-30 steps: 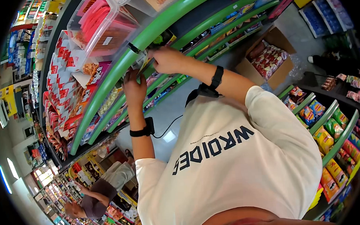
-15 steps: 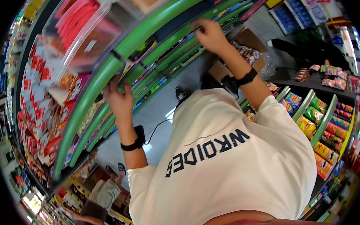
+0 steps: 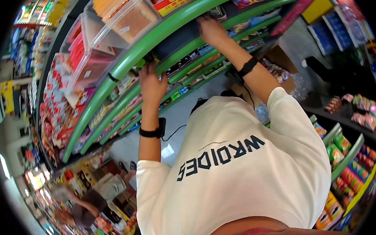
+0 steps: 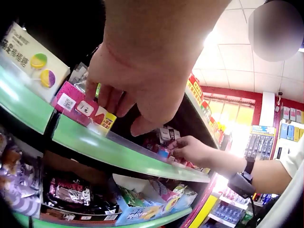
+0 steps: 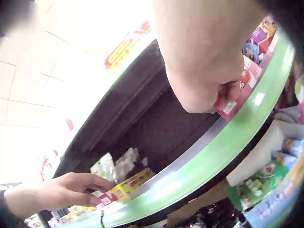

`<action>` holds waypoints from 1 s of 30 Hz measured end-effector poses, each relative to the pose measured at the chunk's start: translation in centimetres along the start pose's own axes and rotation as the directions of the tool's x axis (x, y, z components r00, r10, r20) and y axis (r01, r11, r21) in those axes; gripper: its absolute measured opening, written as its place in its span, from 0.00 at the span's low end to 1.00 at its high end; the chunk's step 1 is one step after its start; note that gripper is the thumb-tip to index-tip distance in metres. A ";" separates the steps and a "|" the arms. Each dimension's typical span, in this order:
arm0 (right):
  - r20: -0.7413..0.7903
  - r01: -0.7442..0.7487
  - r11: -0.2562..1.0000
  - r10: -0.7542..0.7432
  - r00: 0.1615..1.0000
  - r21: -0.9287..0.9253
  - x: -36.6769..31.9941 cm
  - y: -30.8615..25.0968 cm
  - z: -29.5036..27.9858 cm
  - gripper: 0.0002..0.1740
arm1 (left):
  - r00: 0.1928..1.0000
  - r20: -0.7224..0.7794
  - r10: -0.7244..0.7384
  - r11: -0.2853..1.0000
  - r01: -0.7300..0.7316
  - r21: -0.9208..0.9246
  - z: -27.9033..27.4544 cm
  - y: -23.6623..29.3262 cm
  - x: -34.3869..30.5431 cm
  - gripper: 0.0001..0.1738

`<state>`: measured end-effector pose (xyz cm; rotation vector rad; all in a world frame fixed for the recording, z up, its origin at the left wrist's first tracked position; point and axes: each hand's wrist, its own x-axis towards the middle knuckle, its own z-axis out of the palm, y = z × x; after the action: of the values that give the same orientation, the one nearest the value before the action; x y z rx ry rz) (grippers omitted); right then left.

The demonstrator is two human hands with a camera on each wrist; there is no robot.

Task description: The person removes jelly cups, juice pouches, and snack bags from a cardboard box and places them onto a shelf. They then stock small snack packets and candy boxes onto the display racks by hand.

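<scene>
My left hand (image 3: 153, 88) reaches onto the green-edged shelf. In the left wrist view, its fingers dip in behind the front of a pink and yellow display box (image 4: 78, 105), while the thumb stands apart from it. Silvery packets (image 5: 126, 164) stick up from this box in the right wrist view. Farther right along the same shelf is my right hand (image 3: 214, 33). Its curled fingers grip the near end of a red display box (image 5: 242, 92), and part of that grasp is hidden behind the hand. Dark and white packets (image 4: 168, 134) show beside these fingers in the left wrist view.
A green shelf edge (image 3: 162, 37) curves above both hands, with clear plastic bins (image 3: 128, 29) on top. A white box with lollipop pictures (image 4: 35, 57) stands left of the pink box. Lower shelves hold bagged sweets. Behind are an open carton (image 3: 280, 59) and a person (image 3: 88, 205).
My right hand has left the spot beside my left hand and moved right along the shelf to the red box. My left hand stays at the pink and yellow box.
</scene>
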<state>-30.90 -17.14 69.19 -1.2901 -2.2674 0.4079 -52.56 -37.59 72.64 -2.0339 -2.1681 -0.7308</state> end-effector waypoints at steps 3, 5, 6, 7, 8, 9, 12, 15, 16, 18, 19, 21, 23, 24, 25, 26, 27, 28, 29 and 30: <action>0.059 0.088 0.987 -0.096 0.994 0.131 -0.8 -3.8 1.7 0.20 | 0.999 -0.001 -0.033 0.996 0.033 0.078 0.4 0.5 0.4 0.29; 0.124 0.130 0.959 -0.165 0.978 0.251 -1.6 -6.5 2.6 0.20 | 0.997 0.020 -0.072 0.992 0.070 0.101 0.6 0.3 0.2 0.27; 0.187 0.119 0.947 -0.180 0.966 0.298 -1.7 -7.8 3.1 0.22 | 0.994 0.029 -0.101 0.989 0.097 0.111 0.7 0.1 0.4 0.26; 0.208 0.138 0.943 -0.207 0.956 0.304 -2.2 -9.3 2.9 0.20 | 0.994 0.026 -0.103 0.988 0.099 0.119 0.5 0.1 0.4 0.26; 0.230 0.155 0.938 -0.232 0.945 0.311 -2.8 -10.6 2.7 0.19 | 0.993 0.046 -0.109 0.987 0.103 0.123 0.4 0.2 0.3 0.25; 0.232 0.153 0.936 -0.233 0.944 0.317 -3.0 -11.6 3.2 0.19 | 0.991 0.067 -0.115 0.986 0.106 0.125 0.3 0.2 0.1 0.24; 0.243 0.190 0.856 -0.339 0.909 0.481 -4.1 -13.4 4.4 0.18 | 0.997 0.030 -0.076 0.990 0.072 0.124 0.7 0.0 -0.3 0.23; 0.311 0.146 0.833 -0.354 0.882 0.534 -4.4 -13.9 2.6 0.18 | 0.996 0.040 -0.078 0.992 0.073 0.106 0.1 0.5 -0.5 0.23; 0.310 0.138 0.842 -0.338 0.889 0.521 -4.6 -13.6 2.3 0.18 | 0.997 0.036 -0.068 0.994 0.064 0.093 0.1 0.6 -0.4 0.23; 0.077 0.259 0.733 -0.390 0.917 0.629 -5.2 -11.7 1.3 0.17 | 0.997 0.040 -0.072 0.996 0.070 0.053 0.1 0.2 -0.3 0.22; -0.030 0.298 0.655 -0.388 0.921 0.695 -5.6 -10.7 -0.8 0.18 | 0.995 0.051 -0.083 0.996 0.081 0.030 0.0 0.3 -0.2 0.21; -0.031 0.258 0.706 -0.318 0.948 0.660 -4.4 -6.5 -3.7 0.19 | 0.996 0.045 -0.078 0.997 0.076 0.034 -0.1 1.3 0.4 0.22; -0.185 0.235 0.837 -0.163 0.969 0.494 -2.8 -0.8 -5.4 0.21 | 0.996 0.042 -0.082 0.995 0.079 0.068 0.4 1.9 0.5 0.22; -0.348 0.204 0.925 -0.086 0.934 0.321 -1.4 2.8 -6.2 0.21 | 1.000 0.003 -0.024 0.999 0.024 0.047 1.0 2.0 0.8 0.22; -0.432 0.044 0.981 0.043 0.901 0.190 -0.5 5.8 -7.2 0.20 | 0.999 -0.036 0.032 0.999 -0.031 0.030 1.4 2.1 1.0 0.21; -0.526 -0.135 0.988 0.154 0.837 0.074 0.1 8.2 -8.1 0.20 | 0.998 -0.034 0.049 0.998 -0.048 0.028 1.7 2.2 1.1 0.21; -0.538 -0.146 0.987 0.162 0.827 0.074 0.6 10.0 -8.6 0.20 | 0.997 -0.033 0.072 0.997 -0.071 0.021 2.2 2.3 1.3 0.23; -0.459 -0.205 0.978 0.197 0.867 0.033 0.9 11.3 -9.3 0.20 | 0.995 -0.031 0.096 0.995 -0.096 0.013 2.7 2.3 1.5 0.24; -0.374 -0.262 0.965 0.240 0.896 -0.010 0.7 12.4 -9.7 0.19 | 0.996 0.002 0.094 0.996 -0.094 -0.002 3.1 2.3 1.6 0.24; -0.386 -0.281 0.960 0.257 0.886 -0.008 0.4 13.0 -9.5 0.19 | 0.993 0.010 0.115 0.993 -0.115 -0.006 3.3 2.4 1.4 0.24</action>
<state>-16.56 -10.06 70.97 -1.5718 -1.7950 0.1577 -49.54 -34.99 70.99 -2.1488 -2.0355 -0.7148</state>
